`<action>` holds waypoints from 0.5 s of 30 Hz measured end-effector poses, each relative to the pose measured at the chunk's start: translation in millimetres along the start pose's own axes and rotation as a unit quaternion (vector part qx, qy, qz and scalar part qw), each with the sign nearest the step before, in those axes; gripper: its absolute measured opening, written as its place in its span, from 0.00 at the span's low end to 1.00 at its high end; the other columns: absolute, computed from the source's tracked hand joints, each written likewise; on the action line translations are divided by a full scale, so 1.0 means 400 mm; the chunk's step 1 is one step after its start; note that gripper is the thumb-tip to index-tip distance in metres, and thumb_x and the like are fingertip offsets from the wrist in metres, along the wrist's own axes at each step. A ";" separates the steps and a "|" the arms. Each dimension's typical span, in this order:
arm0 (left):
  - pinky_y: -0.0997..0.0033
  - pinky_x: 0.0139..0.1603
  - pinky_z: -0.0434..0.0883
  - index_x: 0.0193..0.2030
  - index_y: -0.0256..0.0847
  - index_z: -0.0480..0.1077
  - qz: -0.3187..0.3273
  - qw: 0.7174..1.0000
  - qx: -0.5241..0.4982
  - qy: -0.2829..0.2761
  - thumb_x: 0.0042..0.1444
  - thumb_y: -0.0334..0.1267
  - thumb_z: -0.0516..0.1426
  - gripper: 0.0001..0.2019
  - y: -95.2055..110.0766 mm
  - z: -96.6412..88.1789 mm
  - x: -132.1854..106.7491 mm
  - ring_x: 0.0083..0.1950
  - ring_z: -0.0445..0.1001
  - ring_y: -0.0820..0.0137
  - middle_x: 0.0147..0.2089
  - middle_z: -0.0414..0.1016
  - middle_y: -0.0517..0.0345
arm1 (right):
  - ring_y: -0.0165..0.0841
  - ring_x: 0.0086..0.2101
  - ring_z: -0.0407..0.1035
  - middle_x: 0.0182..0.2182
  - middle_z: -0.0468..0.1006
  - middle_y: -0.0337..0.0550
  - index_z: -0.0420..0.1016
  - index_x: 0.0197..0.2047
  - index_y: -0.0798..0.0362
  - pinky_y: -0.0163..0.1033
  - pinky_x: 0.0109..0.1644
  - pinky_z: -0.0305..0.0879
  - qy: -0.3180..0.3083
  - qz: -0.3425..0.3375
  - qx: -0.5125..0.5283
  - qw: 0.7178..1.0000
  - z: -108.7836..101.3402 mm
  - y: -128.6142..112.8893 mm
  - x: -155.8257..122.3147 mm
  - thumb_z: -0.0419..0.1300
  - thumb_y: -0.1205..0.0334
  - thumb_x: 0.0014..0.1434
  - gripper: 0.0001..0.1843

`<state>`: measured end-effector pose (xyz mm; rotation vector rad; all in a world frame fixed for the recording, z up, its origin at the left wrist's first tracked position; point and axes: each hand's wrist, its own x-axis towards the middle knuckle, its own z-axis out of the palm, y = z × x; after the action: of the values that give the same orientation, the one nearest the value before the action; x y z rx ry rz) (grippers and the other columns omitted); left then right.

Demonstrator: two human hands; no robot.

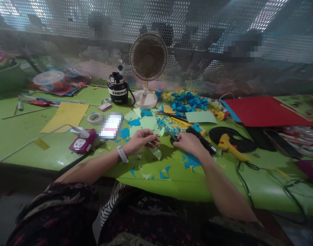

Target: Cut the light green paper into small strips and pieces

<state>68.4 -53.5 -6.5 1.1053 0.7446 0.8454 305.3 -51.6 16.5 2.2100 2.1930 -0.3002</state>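
My left hand (pixel 144 139), with a pale band on its wrist, pinches a small piece of light green paper (pixel 156 153) above the green table (pixel 151 182). To the right, my right hand (pixel 187 142) is closed around a pair of scissors (pixel 173 139) with dark handles; their blades point up and left toward the paper and are partly hidden. Cut light green sheets (pixel 148 122) lie just beyond my left hand. Blue and yellow paper scraps (pixel 169 123) cover the table beyond both hands, and a few more (pixel 164 172) lie near the front edge.
A desk fan (pixel 148 58) and a black bottle (pixel 118 89) stand at the back. Left are a phone (pixel 110 126), a tape roll (pixel 95 118) and a purple power strip (pixel 82 141). Right are a yellow glue gun (pixel 232 148) with a trailing cord and a red sheet (pixel 269 111).
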 end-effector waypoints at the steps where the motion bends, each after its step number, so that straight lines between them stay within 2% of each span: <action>1: 0.74 0.31 0.75 0.33 0.35 0.69 0.006 1.000 -0.003 0.006 0.48 0.50 0.69 0.21 0.001 0.000 0.000 0.33 0.81 0.70 0.36 0.81 0.50 | 0.42 0.33 0.74 0.30 0.81 0.49 0.72 0.27 0.50 0.39 0.30 0.54 0.007 0.006 0.009 1.000 -0.002 0.003 0.000 0.62 0.55 0.49 0.08; 6: 0.73 0.34 0.76 0.34 0.35 0.67 0.034 0.999 -0.024 0.034 0.48 0.50 0.69 0.21 0.007 0.001 0.000 0.37 0.82 0.67 0.38 0.82 0.48 | 0.40 0.33 0.73 0.29 0.80 0.45 0.71 0.31 0.50 0.39 0.32 0.58 0.084 0.032 0.104 0.990 -0.001 0.008 -0.005 0.63 0.57 0.48 0.08; 9: 0.72 0.35 0.76 0.34 0.35 0.68 0.048 0.998 -0.021 0.047 0.48 0.50 0.69 0.21 0.009 0.000 0.002 0.38 0.82 0.67 0.38 0.82 0.48 | 0.36 0.31 0.71 0.29 0.78 0.42 0.69 0.33 0.50 0.39 0.35 0.64 0.123 0.013 0.271 0.954 0.003 -0.003 -0.017 0.65 0.57 0.46 0.12; 12: 0.71 0.36 0.77 0.35 0.35 0.69 0.063 0.996 -0.026 0.065 0.49 0.50 0.68 0.20 0.011 -0.002 0.005 0.39 0.82 0.66 0.38 0.82 0.49 | 0.32 0.25 0.68 0.27 0.75 0.39 0.67 0.34 0.50 0.39 0.30 0.67 0.049 -0.028 0.463 0.885 0.004 -0.025 -0.038 0.68 0.50 0.46 0.18; 13: 0.71 0.36 0.77 0.35 0.36 0.68 0.066 0.995 -0.031 0.069 0.49 0.50 0.68 0.21 0.012 -0.002 0.006 0.39 0.82 0.66 0.37 0.82 0.50 | 0.30 0.23 0.67 0.26 0.74 0.38 0.67 0.33 0.50 0.39 0.27 0.66 0.012 -0.038 0.502 0.864 0.004 -0.034 -0.045 0.69 0.47 0.44 0.21; 15: 0.71 0.35 0.76 0.35 0.36 0.67 0.071 0.994 -0.040 0.073 0.48 0.50 0.68 0.21 0.013 -0.003 0.007 0.39 0.82 0.65 0.37 0.82 0.51 | 0.28 0.21 0.65 0.24 0.72 0.35 0.66 0.32 0.51 0.37 0.25 0.65 -0.048 -0.048 0.537 0.841 0.006 -0.052 -0.060 0.72 0.43 0.40 0.26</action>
<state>67.6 -49.4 -2.1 1.0414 0.7513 1.0777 284.5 -75.4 20.4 2.2927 2.3395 -2.0129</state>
